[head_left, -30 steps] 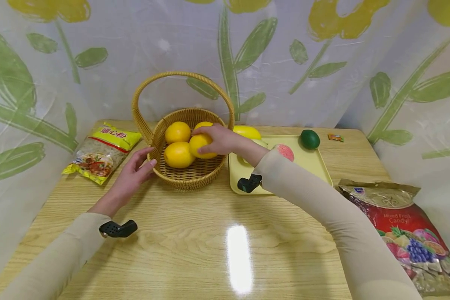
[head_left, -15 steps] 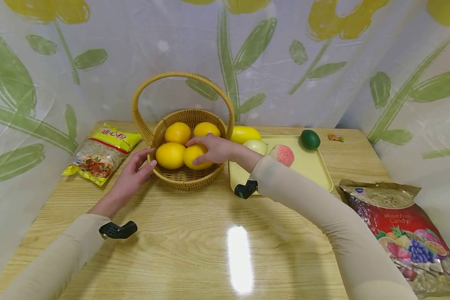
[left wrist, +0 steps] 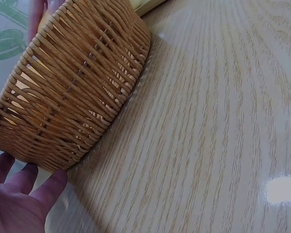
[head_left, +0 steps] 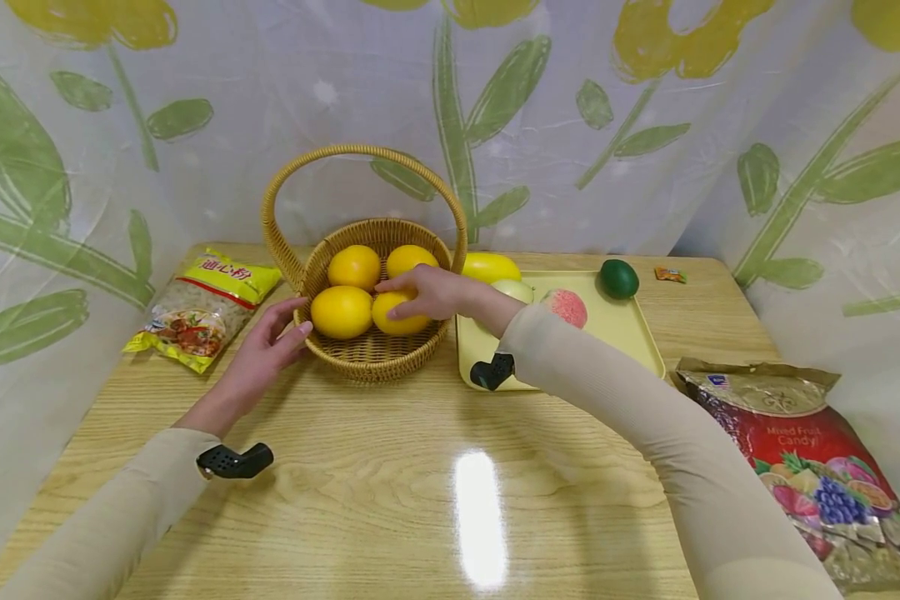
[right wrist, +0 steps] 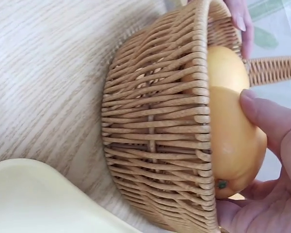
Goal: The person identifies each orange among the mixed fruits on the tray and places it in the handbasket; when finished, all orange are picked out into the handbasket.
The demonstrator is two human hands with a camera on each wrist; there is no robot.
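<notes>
A woven wicker basket [head_left: 371, 360] with a tall arched handle stands at the back of the table. Several yellow-orange fruits [head_left: 341, 312] lie in it. My right hand [head_left: 444, 293] reaches over the basket's right rim, thumb and fingers around the front-right fruit [right wrist: 235, 141], which sits low inside by the wicker wall. A green stem mark shows on that fruit in the right wrist view. My left hand [head_left: 272, 335] holds the basket at its left side, the thumb at the rim and the fingers [left wrist: 51, 189] against the outer wall.
Right of the basket, a pale yellow tray [head_left: 622, 337] bears a pink peach [head_left: 567, 308], a pale green fruit [head_left: 513, 290] and a dark green fruit [head_left: 618, 279]; a long yellow fruit [head_left: 491, 267] lies by its corner. A pasta bag [head_left: 206, 308], candy bag [head_left: 802, 450] and small wrapped candy [head_left: 670, 274] lie around.
My right hand has lowered the fruit toward the basket's front, then shifted slightly right with it. The front-left fruit has moved left. My left hand stays at the rim.
</notes>
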